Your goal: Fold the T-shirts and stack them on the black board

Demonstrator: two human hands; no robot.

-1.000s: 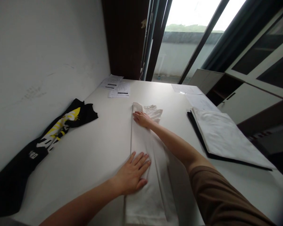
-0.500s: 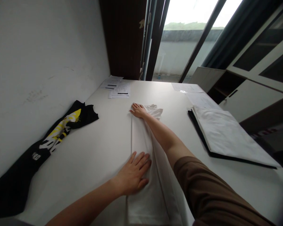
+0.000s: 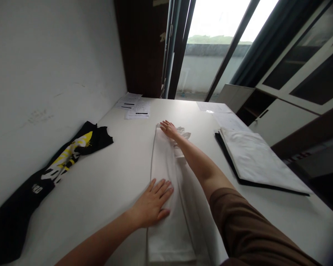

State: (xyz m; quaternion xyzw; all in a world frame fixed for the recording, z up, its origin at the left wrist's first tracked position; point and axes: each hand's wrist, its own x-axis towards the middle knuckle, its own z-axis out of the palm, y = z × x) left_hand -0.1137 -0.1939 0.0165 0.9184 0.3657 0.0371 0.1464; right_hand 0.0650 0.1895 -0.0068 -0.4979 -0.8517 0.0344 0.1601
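A white shirt (image 3: 163, 162) lies lengthwise on the table, folded into a long strip with its hem towards me. My left hand (image 3: 152, 204) rests flat on the lower half of the strip, its fingers spread. At the far end my right hand (image 3: 168, 129) lies palm down on the cloth, fingers stretched out. Beside that hand and partly behind my forearm, some of the white cloth is bunched in loose folds. To the right of the strip a further layer of the shirt drops into shadow, partly hidden by my right arm.
Along the wall on the left lies a black garment (image 3: 39, 188) with yellow and white print. Folded white cloth (image 3: 261, 159) sits on black cloth (image 3: 230, 162) at the right. Paper sheets (image 3: 137, 109) and more sheets (image 3: 213, 107) lie on the white table's (image 3: 122, 162) far side.
My right hand has slid a little rightward from the strip's far left corner. More bunched cloth shows beside my right forearm. My left hand stays flat on the shirt; the view has turned slightly.
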